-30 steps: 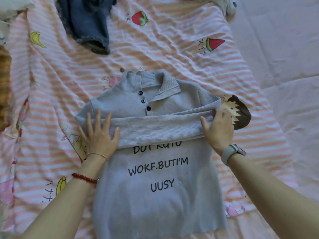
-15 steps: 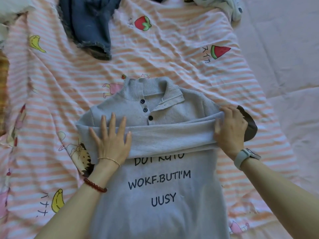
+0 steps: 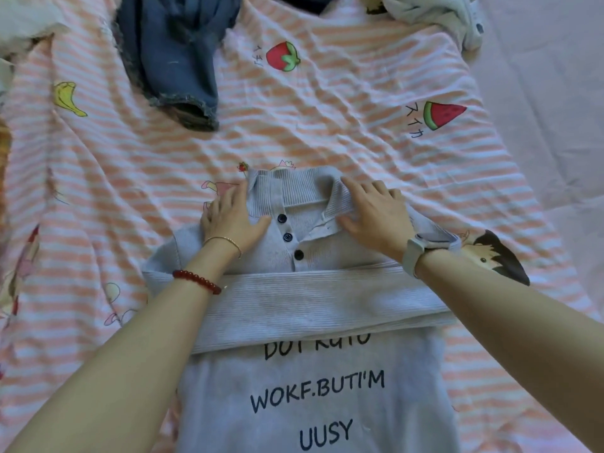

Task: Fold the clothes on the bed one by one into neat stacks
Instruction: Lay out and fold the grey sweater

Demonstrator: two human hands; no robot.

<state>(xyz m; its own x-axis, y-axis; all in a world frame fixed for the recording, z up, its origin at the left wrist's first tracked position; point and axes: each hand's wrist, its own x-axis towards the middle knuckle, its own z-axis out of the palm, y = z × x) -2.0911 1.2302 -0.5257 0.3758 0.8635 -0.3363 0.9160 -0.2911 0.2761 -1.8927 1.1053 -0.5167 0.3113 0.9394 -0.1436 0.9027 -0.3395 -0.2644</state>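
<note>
Pale grey ribbed-knit sweater with a buttoned collar (image 3: 313,380) lies face up on the pink-and-white striped bed sheet with fruit prints (image 3: 327,138), near the lower centre of the view. Both sleeves are folded across the chest in one flat band (image 3: 294,305), just above the black printed lettering — "WOKF.BUTI'M" and "UUSY" legible, the top line half covered by the band.

Left hand (image 3: 233,214) rests on the left shoulder of the sweater, beside the collar; fingers extended and slightly spread, palm down, pressing the knit, gripping nothing. A thin gold bangle and a red bead bracelet (image 3: 196,281) sit on that wrist.

Right hand (image 3: 376,214) lies on the right collar flap, fingers straight, flat against the fabric — likewise no grasp. A pale smartwatch (image 3: 413,256) is on that wrist.

Crumpled blue denim garment (image 3: 176,50) lies at the far side of the sheet, well apart from the sweater. A light-coloured bundle of cloth (image 3: 434,14) sits at the upper right edge.
</note>
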